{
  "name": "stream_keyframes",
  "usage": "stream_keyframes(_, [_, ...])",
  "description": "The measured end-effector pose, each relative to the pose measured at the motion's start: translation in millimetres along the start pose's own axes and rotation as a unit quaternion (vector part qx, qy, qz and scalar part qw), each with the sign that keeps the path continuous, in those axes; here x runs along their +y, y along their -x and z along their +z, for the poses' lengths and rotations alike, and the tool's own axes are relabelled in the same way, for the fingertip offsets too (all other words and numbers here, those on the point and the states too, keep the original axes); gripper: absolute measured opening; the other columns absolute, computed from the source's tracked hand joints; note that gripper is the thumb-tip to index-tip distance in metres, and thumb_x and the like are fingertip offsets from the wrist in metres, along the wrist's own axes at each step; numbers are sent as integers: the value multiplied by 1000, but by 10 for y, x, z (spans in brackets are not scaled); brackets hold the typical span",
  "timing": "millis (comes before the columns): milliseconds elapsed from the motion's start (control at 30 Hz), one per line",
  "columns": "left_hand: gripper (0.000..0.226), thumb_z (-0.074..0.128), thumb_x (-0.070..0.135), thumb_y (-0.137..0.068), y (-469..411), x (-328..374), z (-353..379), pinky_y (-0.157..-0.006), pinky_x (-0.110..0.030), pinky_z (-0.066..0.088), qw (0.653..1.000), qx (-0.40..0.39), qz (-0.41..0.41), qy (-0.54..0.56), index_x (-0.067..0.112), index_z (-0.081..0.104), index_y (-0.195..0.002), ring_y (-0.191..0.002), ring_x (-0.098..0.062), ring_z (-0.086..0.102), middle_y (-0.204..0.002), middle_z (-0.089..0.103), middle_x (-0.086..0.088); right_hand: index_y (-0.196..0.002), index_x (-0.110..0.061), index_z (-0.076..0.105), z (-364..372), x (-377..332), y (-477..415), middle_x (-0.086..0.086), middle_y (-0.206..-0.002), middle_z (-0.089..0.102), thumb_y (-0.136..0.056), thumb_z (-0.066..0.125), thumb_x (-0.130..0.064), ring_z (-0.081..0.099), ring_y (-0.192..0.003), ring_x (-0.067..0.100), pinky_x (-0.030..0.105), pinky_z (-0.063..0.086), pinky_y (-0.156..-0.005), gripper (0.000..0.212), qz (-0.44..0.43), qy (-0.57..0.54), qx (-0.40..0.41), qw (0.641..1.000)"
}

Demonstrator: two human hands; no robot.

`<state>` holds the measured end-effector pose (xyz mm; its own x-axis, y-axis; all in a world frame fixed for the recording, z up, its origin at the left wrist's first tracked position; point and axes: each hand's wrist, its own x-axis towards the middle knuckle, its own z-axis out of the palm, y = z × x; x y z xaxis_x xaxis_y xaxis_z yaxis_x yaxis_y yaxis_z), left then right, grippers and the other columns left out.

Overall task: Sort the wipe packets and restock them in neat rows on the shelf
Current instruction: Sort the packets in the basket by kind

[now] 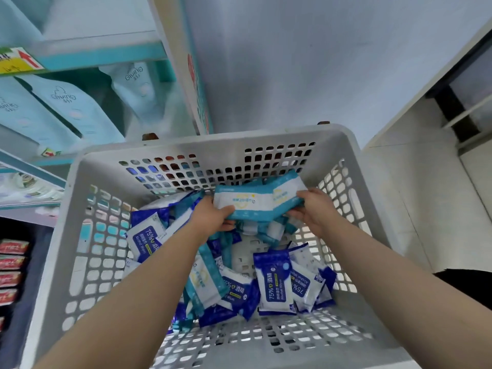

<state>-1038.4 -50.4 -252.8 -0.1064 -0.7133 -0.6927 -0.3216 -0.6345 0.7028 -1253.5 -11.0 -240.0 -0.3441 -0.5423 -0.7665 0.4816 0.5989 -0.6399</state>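
step: teal packets point(255, 201) gathered over basket point(80, 166) | left hand point(213, 215) + right hand point(314, 211) – both clamped on bunch | risk: loose stack fanned out – packets dropped back among blue packets point(274, 283)

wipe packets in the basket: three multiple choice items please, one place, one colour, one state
1. Where do the dark blue packets lie? A) in the white basket B) on the floor C) on a shelf
2. What colour are the held packets? A) red B) teal and white C) black
3. What are the left hand and right hand doing? A) both empty B) only one holds C) both grip the held packets
Answers: 1 A, they lie heaped on its bottom; 2 B, teal bands round a white middle; 3 C, fingers curl round each end.
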Motion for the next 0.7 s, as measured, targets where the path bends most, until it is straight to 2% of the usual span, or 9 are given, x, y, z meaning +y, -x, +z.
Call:
stream_keyframes(100, [26,61,7,-93,-53,11,2,-48,-25,57,998,22,-26,45,5,48,-115,-68,-26,64,-104,62,-19,-127,-2,44,-13,-3,-83,20,-122,59,-98,48,-5,63,-104,29,33,56,-73,30,-9,1,12,1000])
stream_keyframes(200, [30,66,6,-89,-119,9,62,-56,-29,60,998,18,-37,43,7,49,-114,-69,-23,63,-95,63,-13,-125,-2,50,-2,24,-121,14,-99,65,-96,53,-7,65,-77,19,26,56,-62,29,-32,81,39,995])
stream_keyframes(300, [34,65,3,-89,-184,5,110,-58,-30,60,1000,13,-27,2,4,51,-120,-67,-23,63,-103,63,-19,-121,1,54,-14,38,-190,8,-82,61,-95,56,-7,59,-63,14,20,55,-52,28,-48,121,65,989])
stream_keyframes(400, [39,67,6,-87,-240,9,132,-52,-32,60,999,24,-3,-48,2,50,-122,-60,-22,62,-102,63,-21,-118,3,55,-26,73,-244,9,-84,61,-93,58,-4,60,-66,14,25,58,-65,26,-56,123,64,989])
stream_keyframes(467, [39,69,10,-86,-244,12,125,-46,-30,57,996,37,6,-81,3,50,-119,-56,-22,62,-103,63,-20,-115,2,55,-45,121,-248,11,-90,63,-90,63,-6,64,-71,18,33,60,-74,28,-81,169,77,979])
stream_keyframes(533, [37,70,16,-86,-214,7,101,-45,-29,56,991,53,25,-122,6,51,-116,-55,-21,63,-105,64,-18,-114,-6,54,-78,161,-212,12,-102,65,-86,68,-15,66,-79,21,38,59,-75,32,-141,286,105,942])
stream_keyframes(600, [38,70,20,-86,-136,1,69,-50,-33,58,986,64,53,-143,8,51,-117,-56,-21,64,-108,63,-14,-118,-14,54,-102,180,-127,7,-117,57,-86,67,-23,61,-82,18,26,53,-69,36,-206,400,125,884])
stream_keyframes(633, [43,70,21,-87,-75,-1,50,-52,-33,58,986,65,61,-139,8,50,-123,-56,-20,63,-110,61,-11,-121,-15,54,-99,188,-77,6,-121,51,-88,66,-23,57,-84,15,20,49,-71,37,-231,428,119,866])
stream_keyframes(700, [50,68,22,-89,66,-10,-5,-53,-31,58,990,55,64,-115,7,47,-131,-56,-18,60,-112,57,-5,-124,-14,56,-64,214,10,8,-125,48,-89,65,-23,55,-98,17,23,45,-83,37,-268,450,95,846])
